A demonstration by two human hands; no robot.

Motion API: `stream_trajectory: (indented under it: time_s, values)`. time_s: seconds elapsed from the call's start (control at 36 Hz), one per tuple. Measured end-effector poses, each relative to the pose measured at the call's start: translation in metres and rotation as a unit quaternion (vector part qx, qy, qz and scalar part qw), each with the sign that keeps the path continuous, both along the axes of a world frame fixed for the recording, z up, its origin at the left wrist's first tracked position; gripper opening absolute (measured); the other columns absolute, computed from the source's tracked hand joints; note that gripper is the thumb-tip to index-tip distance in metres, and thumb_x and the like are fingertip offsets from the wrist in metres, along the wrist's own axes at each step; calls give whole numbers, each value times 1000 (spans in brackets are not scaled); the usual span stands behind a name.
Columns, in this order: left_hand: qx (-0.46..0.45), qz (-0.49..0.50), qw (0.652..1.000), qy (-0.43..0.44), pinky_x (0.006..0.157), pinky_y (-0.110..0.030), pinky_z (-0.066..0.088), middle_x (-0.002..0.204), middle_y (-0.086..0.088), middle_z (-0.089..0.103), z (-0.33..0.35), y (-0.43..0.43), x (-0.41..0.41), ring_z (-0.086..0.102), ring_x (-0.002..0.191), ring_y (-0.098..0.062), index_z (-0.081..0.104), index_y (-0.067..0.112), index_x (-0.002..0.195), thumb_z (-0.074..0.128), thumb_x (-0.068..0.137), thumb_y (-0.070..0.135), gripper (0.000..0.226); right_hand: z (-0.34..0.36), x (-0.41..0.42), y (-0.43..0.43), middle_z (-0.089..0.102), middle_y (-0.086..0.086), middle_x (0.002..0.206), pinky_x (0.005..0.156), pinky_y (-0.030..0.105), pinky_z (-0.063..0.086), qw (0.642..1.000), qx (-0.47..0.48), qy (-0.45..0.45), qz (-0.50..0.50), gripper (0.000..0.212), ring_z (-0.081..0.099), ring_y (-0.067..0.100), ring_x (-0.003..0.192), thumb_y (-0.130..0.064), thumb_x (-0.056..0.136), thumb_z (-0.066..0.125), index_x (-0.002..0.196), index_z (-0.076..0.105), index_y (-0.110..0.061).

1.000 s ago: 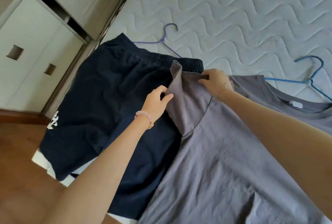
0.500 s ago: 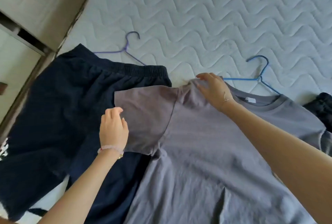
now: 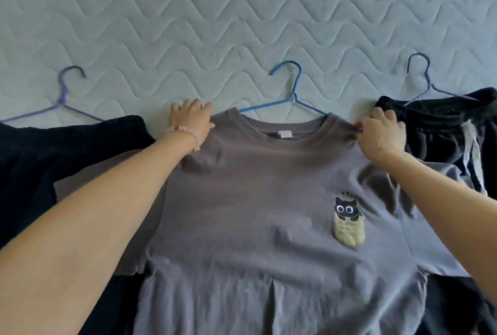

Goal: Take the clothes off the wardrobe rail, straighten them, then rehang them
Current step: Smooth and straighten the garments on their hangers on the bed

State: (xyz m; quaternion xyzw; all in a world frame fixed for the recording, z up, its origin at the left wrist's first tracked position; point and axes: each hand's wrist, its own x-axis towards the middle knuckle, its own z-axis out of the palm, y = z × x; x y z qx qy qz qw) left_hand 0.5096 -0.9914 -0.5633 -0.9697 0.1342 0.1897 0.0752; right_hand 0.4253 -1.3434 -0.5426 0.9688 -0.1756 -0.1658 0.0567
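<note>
On the left of the bed (image 3: 242, 12) lay a purple hanger (image 3: 64, 98) with dark blue shorts (image 3: 67, 162) on it. A second before, the grey T-shirt's (image 3: 255, 200) sleeve was folded up over those shorts, and both hands were working on it. Half a second before, that sleeve was laid out flat.

Now both hands had moved up to the shoulders. The left hand (image 3: 189, 119) lay flat on the left shoulder, its fingers (image 3: 188, 106) apart and reaching onto the bed. The T-shirt was spread face up in the middle of the bed, near its front edge, with the cat picture (image 3: 348, 221) showing. The blue hanger (image 3: 293, 92) was still inside the neck. The right hand (image 3: 383, 133) had its fingers (image 3: 363, 130) pinched shut on the cloth of the right shoulder. On the right lay black trousers (image 3: 435, 130) on a dark hanger (image 3: 422, 76).

So the sleeve looked done, and the shoulders were being pulled straight. Some wrinkles were left near the right sleeve. The T-shirt was not yet back on the rail.
</note>
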Motion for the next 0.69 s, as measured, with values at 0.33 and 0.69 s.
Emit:
stream_trajectory:
  time_s: [0.33,0.69]
  values:
    - [-58,87,994,-15,91,-45,50,118,-26,62,14,18,47,60,108,-46,65,13,107,55,92,22,20,10,56,21,62,19,111,75,38,42,987,136,-79,-16,25,56,42,101,-18,89,46,107,63,-16]
    - [-214,230,948,-43,104,-36,38,126,-18,63,-2,3,51,54,123,-32,53,10,130,52,94,15,37,4,57,28,54,11,132,82,27,45,935,346,-48,-65,54,54,25,110,-15,89,50,141,37,-25]
